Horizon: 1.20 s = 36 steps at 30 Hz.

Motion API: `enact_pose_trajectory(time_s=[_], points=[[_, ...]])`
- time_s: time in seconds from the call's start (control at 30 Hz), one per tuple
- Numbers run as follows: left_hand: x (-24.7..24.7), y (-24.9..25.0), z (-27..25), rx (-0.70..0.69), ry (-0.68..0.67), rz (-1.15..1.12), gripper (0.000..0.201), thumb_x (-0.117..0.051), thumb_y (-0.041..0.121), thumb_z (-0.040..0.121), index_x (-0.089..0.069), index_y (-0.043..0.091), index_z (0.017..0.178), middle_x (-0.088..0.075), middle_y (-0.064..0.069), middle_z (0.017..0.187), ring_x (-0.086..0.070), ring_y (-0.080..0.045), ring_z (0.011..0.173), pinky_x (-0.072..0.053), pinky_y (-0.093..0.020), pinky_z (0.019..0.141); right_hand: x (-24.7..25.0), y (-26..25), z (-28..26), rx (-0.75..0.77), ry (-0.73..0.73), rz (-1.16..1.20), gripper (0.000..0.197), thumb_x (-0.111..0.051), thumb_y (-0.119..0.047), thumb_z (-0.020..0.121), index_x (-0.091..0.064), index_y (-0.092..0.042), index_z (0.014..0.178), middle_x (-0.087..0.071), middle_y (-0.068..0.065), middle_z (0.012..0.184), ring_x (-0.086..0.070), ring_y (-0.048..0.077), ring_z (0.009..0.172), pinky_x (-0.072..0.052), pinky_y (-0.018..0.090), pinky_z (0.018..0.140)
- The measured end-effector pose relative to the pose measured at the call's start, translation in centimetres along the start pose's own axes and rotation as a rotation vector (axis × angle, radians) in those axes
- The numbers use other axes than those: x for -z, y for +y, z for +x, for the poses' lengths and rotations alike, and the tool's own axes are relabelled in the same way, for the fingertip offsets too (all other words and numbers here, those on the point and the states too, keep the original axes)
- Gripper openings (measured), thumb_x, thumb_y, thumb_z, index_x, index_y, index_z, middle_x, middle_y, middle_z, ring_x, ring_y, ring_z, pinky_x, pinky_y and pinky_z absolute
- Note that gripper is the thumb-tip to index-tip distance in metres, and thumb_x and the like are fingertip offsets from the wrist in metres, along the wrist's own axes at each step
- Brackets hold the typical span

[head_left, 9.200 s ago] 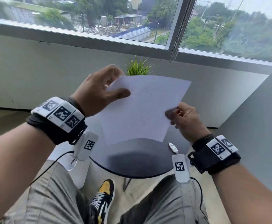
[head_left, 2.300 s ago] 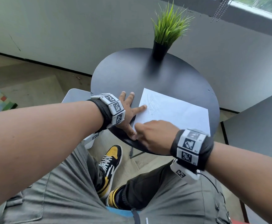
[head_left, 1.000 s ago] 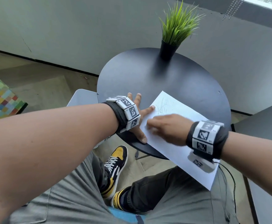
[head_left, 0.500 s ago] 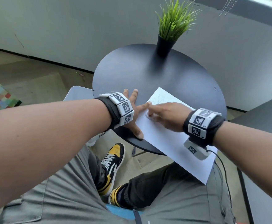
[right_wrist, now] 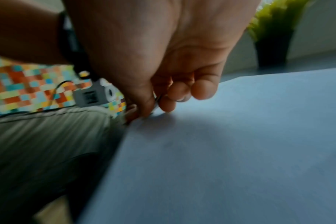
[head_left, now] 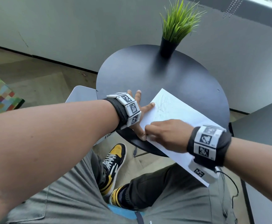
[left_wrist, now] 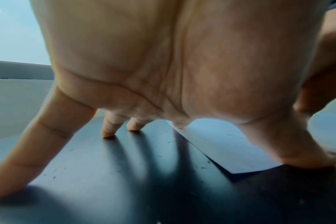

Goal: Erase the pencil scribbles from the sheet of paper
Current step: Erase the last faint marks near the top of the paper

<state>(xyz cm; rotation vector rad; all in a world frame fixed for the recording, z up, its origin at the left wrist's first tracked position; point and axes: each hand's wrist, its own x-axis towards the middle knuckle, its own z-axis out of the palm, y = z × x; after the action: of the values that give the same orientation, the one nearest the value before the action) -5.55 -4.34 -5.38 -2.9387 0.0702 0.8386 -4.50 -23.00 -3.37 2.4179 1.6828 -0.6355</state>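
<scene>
Here one sheet [head_left: 180, 120] lies on the round worktop [head_left: 132, 75], long axis running from frame centre to lower right, overhanging the near rim. The left hand [head_left: 138, 109] is spread, index and thumb pinning the sheet's left edge. The right hand [head_left: 164, 135] has curled fingers pinching something small; scribbles [head_left: 161, 106] sit above it. One plant [head_left: 177, 26] stands behind.

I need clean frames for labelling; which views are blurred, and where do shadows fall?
Head view: sharp, pencil scribbles legible. Left wrist view: palm soft, left hand throws finger shadows on the table. Right wrist view: motion-blurred, right hand shades the sheet of paper.
</scene>
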Motion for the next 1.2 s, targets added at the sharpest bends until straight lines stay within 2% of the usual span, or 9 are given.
enact_pose_trajectory(time_s=[0.13,0.3,0.43,0.6,0.8,0.9,1.0,1.07,1.2], points=[[0.1,-0.1,0.3,0.007,-0.009,-0.025,0.148,-0.059,0.100,0.031,0.027,0.056,0.143,0.030,-0.015,0.161,0.016,-0.056,0.146,-0.015,-0.074,0.113,1.6,3.9,0.6,-0.232,0.116,-0.032,0.014,-0.034,-0.039,0.101,-0.042,-0.036,0.112,-0.056,-0.012,0.113,-0.058,0.022,0.101,-0.047,0.037,0.076],[-0.2,0.0,0.4,0.000,0.009,-0.011,0.149,-0.057,0.100,0.027,0.027,0.056,0.143,0.029,-0.017,0.161,0.015,-0.056,0.146,-0.015,-0.074,0.112,-0.3,-0.1,-0.1,-0.006,0.018,-0.032,0.004,-0.038,-0.034,0.101,-0.038,-0.032,0.105,-0.047,-0.010,0.094,-0.050,0.021,0.081,-0.048,0.041,0.071],[0.1,-0.1,0.2,0.000,0.000,-0.027,0.148,-0.059,0.100,0.030,0.026,0.057,0.143,0.029,-0.015,0.162,0.015,-0.055,0.146,-0.015,-0.074,0.112,1.2,3.5,0.6,-0.238,0.132,-0.047,0.008,-0.035,-0.040,0.101,-0.037,-0.032,0.105,-0.053,-0.011,0.100,-0.059,0.026,0.092,-0.050,0.044,0.074],[0.0,0.0,0.1,0.003,0.012,0.005,0.147,-0.057,0.101,0.028,0.027,0.058,0.141,0.028,-0.015,0.162,0.013,-0.055,0.147,-0.017,-0.074,0.111,0.2,-0.8,0.0,-0.056,0.016,-0.044,0.006,-0.041,-0.030,0.099,-0.037,-0.031,0.103,-0.046,-0.011,0.092,-0.054,0.023,0.082,-0.048,0.041,0.068],[0.5,-0.1,-0.6,0.003,-0.015,-0.021,0.143,-0.059,0.101,0.035,0.020,0.057,0.146,0.025,-0.015,0.163,0.010,-0.055,0.147,-0.016,-0.073,0.113,1.8,5.6,0.6,-0.505,0.129,0.079,0.015,-0.037,-0.040,0.095,-0.042,-0.033,0.107,-0.063,0.001,0.110,-0.056,0.030,0.093,-0.051,0.042,0.080],[1.4,0.1,-0.9,-0.010,-0.028,-0.080,0.126,-0.056,0.100,0.046,-0.004,0.055,0.152,-0.001,-0.018,0.163,-0.009,-0.054,0.146,-0.022,-0.069,0.113,1.2,5.3,0.5,-0.486,0.129,0.174,0.015,-0.041,-0.034,0.097,-0.047,-0.029,0.110,-0.062,0.002,0.110,-0.054,0.028,0.094,-0.046,0.036,0.079],[3.1,-0.3,-1.2,-0.088,0.037,-0.132,0.099,-0.062,0.090,0.062,-0.035,0.046,0.146,-0.035,-0.009,0.144,-0.036,-0.037,0.137,-0.037,-0.052,0.109,1.0,4.7,-0.3,-0.424,0.119,0.246,0.015,-0.047,-0.029,0.098,-0.051,-0.030,0.113,-0.059,-0.001,0.112,-0.052,0.024,0.098,-0.041,0.033,0.078],[2.9,-0.5,-1.2,-0.107,0.090,-0.103,0.107,-0.069,0.084,0.062,-0.025,0.046,0.152,-0.025,-0.008,0.155,-0.025,-0.032,0.145,-0.030,-0.053,0.111,0.7,4.4,-0.9,-0.389,0.098,0.235,0.016,-0.048,-0.030,0.099,-0.052,-0.031,0.115,-0.059,-0.003,0.113,-0.052,0.023,0.099,-0.042,0.033,0.081],[0.5,-0.5,-0.5,-0.107,0.077,-0.012,0.139,-0.058,0.101,0.039,0.011,0.053,0.151,0.015,-0.003,0.167,0.009,-0.033,0.153,-0.015,-0.075,0.109,0.3,3.6,-1.7,-0.371,0.114,0.213,0.016,-0.044,-0.034,0.098,-0.047,-0.031,0.113,-0.060,-0.003,0.113,-0.054,0.025,0.101,-0.045,0.036,0.084]])
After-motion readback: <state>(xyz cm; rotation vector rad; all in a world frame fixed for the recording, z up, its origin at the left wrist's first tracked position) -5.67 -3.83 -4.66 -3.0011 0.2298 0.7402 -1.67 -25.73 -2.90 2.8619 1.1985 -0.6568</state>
